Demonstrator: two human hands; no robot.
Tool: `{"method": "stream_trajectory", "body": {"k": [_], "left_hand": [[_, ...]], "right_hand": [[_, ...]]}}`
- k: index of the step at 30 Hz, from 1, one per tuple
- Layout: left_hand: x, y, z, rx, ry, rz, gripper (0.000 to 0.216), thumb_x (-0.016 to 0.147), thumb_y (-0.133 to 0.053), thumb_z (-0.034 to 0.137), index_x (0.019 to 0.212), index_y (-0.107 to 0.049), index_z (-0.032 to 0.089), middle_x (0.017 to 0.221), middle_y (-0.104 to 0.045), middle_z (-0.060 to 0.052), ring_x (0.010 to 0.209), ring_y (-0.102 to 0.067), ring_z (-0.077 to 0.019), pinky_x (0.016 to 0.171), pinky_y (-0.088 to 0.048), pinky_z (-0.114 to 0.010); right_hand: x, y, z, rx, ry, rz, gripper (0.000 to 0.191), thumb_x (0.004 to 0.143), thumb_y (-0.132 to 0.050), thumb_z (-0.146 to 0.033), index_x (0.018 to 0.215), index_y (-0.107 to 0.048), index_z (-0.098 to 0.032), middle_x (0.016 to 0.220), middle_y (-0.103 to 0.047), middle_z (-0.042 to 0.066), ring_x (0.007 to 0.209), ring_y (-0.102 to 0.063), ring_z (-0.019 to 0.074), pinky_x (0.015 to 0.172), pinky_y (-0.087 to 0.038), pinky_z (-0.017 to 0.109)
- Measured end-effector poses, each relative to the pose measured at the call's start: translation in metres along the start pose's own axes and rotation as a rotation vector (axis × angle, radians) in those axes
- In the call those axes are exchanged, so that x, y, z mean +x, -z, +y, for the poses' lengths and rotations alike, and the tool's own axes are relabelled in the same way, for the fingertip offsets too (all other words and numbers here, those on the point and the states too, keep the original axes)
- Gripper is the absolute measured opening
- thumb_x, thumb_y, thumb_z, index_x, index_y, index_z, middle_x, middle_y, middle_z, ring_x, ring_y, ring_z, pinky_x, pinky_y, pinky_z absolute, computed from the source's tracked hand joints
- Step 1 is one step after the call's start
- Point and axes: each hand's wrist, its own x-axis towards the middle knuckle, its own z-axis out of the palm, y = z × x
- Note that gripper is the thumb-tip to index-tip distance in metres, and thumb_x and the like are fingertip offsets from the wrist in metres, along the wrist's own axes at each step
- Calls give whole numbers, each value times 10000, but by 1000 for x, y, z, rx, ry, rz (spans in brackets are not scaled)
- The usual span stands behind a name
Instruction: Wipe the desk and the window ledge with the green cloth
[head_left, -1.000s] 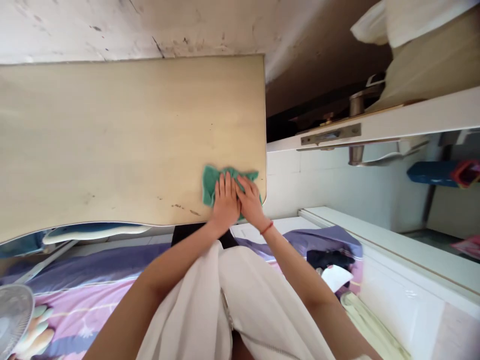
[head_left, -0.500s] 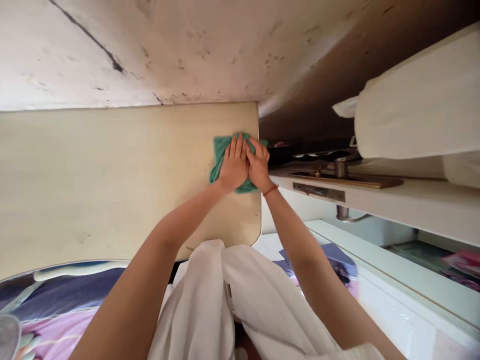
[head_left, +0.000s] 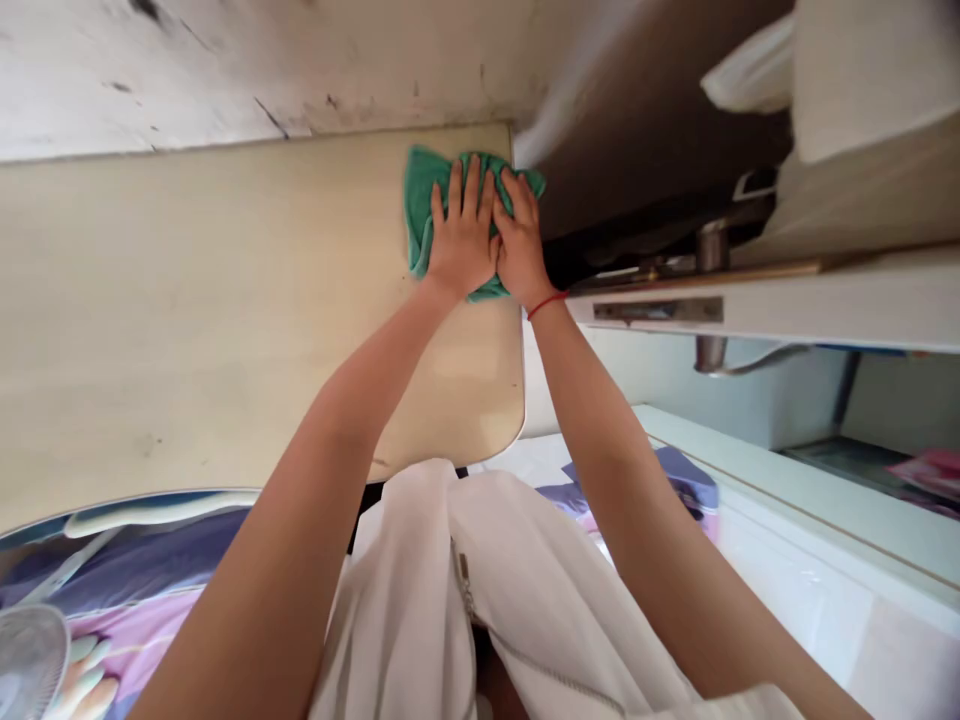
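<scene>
A green cloth (head_left: 420, 195) lies bunched on the cream tabletop (head_left: 240, 300), near its far right corner, with one end past the right edge. My left hand (head_left: 459, 235) presses flat on the cloth, fingers stretched out and spread. Beside it, touching it near the thumb, my right hand (head_left: 523, 245) also lies on the cloth with fingers extended toward the wall. A red string bracelet (head_left: 547, 305) circles my right wrist. The parts of the cloth under both palms are hidden.
A marked wall (head_left: 315, 60) borders the tabletop's far edge. Close on the right stands a white door (head_left: 840, 300) with a metal handle (head_left: 712, 248). Below left are a fan (head_left: 31, 655) and purple-pink bedding (head_left: 142, 640). White fabric (head_left: 870, 80) hangs at upper right.
Both hands and the green cloth have slid away from me, closer to the wall. My fingers are spread a little wider. The camera view has shifted as well.
</scene>
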Motion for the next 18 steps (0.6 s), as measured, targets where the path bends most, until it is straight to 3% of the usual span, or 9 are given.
{"method": "stream_trajectory", "body": {"k": [3,8,11,14,18], "left_hand": [[-69,-7,21,41,-28,-65,795,1012,-573,279,1703,-269,30,1816,-133,-185,1700,-58,-384,1378,8,-676],[-198,-21,55,-23,-135,-179,709,1026,-518,255,1685,-355,51,1806,-187,-182,1697,-67,-390,1382,-86,-691],[-257,-23,60,-24,-205,-210,675,1037,-459,246,1675,-391,38,1790,-229,-200,1690,-101,-384,1382,-171,-663],[-305,-12,39,27,-202,-237,663,1041,-426,234,1684,-403,71,1780,-268,-178,1686,-154,-351,1379,-239,-608],[-374,27,-25,105,-32,-270,659,1025,-415,201,1665,-429,43,1769,-278,-195,1675,-212,-337,1378,-276,-547]], "right_hand": [[-81,0,-22,-6,-13,-10,537,1160,-326,-282,1649,-493,-134,1734,-351,152,1675,-216,283,1376,-219,526],[-235,-3,-65,-98,-95,23,548,1117,-317,-271,1616,-527,-180,1708,-409,142,1653,-285,289,1351,-296,564],[-299,-14,-94,-142,-158,54,547,1100,-302,-247,1566,-579,-179,1661,-479,158,1625,-344,290,1323,-341,577],[-330,-39,-139,-126,-184,73,530,1110,-302,-260,1517,-627,-167,1617,-529,180,1594,-398,300,1293,-370,590],[-336,-94,-228,-79,-122,-15,510,1119,-318,-255,1474,-677,-184,1604,-556,167,1558,-453,289,1280,-391,557]]}}
